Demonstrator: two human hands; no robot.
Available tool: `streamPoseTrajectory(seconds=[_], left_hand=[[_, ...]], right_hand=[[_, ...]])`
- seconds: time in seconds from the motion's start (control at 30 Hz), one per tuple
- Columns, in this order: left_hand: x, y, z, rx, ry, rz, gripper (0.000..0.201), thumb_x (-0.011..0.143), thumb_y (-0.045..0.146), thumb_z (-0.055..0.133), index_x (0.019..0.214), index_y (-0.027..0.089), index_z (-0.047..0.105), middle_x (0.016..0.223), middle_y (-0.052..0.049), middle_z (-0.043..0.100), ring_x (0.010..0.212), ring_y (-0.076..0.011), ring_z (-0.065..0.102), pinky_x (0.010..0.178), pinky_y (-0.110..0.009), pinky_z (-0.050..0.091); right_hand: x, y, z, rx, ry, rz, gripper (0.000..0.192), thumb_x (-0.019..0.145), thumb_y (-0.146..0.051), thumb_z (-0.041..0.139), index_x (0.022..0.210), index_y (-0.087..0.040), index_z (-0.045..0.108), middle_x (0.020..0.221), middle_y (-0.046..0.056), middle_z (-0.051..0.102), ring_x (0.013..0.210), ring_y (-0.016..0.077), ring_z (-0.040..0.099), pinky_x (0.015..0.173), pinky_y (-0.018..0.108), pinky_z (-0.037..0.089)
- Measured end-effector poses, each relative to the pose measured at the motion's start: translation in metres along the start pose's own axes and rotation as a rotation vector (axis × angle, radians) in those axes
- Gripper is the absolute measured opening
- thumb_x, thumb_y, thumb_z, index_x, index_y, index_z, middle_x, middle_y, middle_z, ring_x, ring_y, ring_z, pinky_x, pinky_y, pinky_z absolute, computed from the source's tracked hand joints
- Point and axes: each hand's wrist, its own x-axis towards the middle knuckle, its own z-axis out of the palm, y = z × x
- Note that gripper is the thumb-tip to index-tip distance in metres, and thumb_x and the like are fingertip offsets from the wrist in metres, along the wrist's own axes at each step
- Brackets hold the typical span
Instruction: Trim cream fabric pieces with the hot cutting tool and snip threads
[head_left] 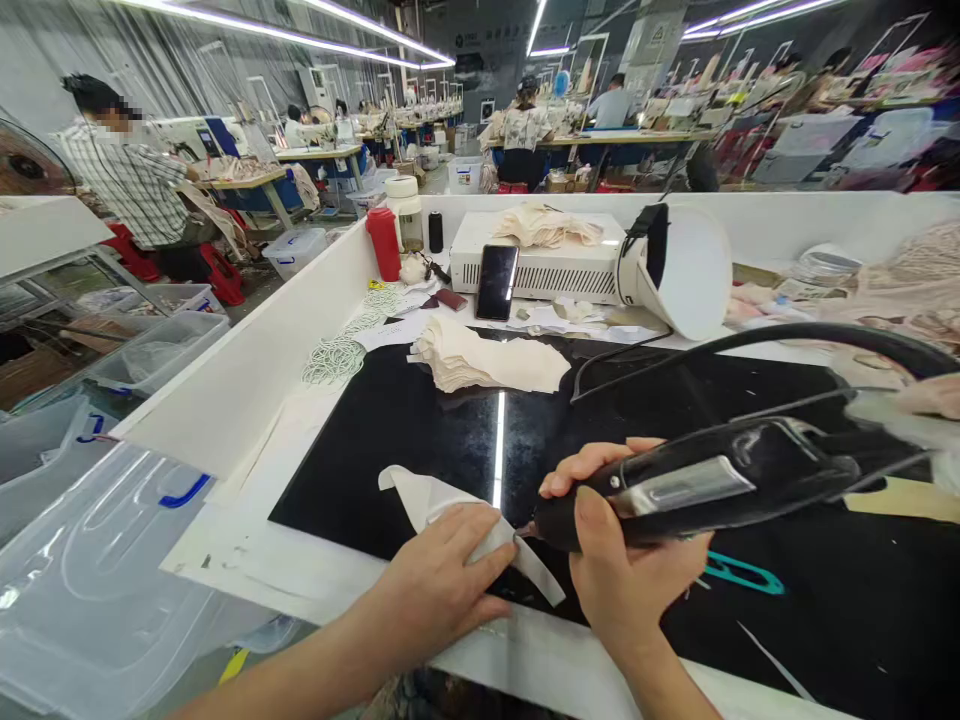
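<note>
Hands working a fabric piece (439, 505) with a black tool (697, 490)
Left hand (442, 590) flat on it; right hand (622, 570) wrapped around tool; stack (480, 360) waits untouched

No legible text

Far wall sign (482, 62) and hanging board (655, 38) carry marks too small/blurred to read (no brand seen on the phone (497, 282) or red bottle (384, 244) either).

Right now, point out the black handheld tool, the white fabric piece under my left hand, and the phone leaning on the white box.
black handheld tool (697, 490), head view, on its silver side plate.
white fabric piece (420, 495), head view, on its bare upper part.
phone (497, 282), head view, middle of its dark screen.
</note>
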Motion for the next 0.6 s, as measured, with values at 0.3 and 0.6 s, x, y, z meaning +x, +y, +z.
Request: streamPoseTrajectory(seconds=[0.3,0.6], left_hand=[[0.000,-0.001,0.000,-0.021,0.038,0.021,0.051,0.086,0.041,0.071,0.128,0.015,0.058,0.138,-0.018,0.054,0.130,-0.0323,0.051,0.112,-0.050,0.044],[0.000,-0.002,0.004,-0.010,0.054,0.027,0.050,0.086,0.043,0.072,0.125,0.014,0.060,0.138,-0.018,0.054,0.129,-0.0324,0.051,0.111,-0.050,0.045]], right_hand=[[0.010,0.008,0.005,0.029,-0.004,-0.021,0.038,0.086,-0.013,0.069,0.117,-0.026,0.051,0.087,-0.004,0.062,0.067,0.0122,0.062,0.064,0.031,0.055],[0.010,0.016,0.008,0.027,-0.021,-0.004,0.037,0.086,-0.013,0.069,0.116,-0.027,0.052,0.085,-0.004,0.062,0.064,0.0120,0.062,0.063,0.032,0.054]])
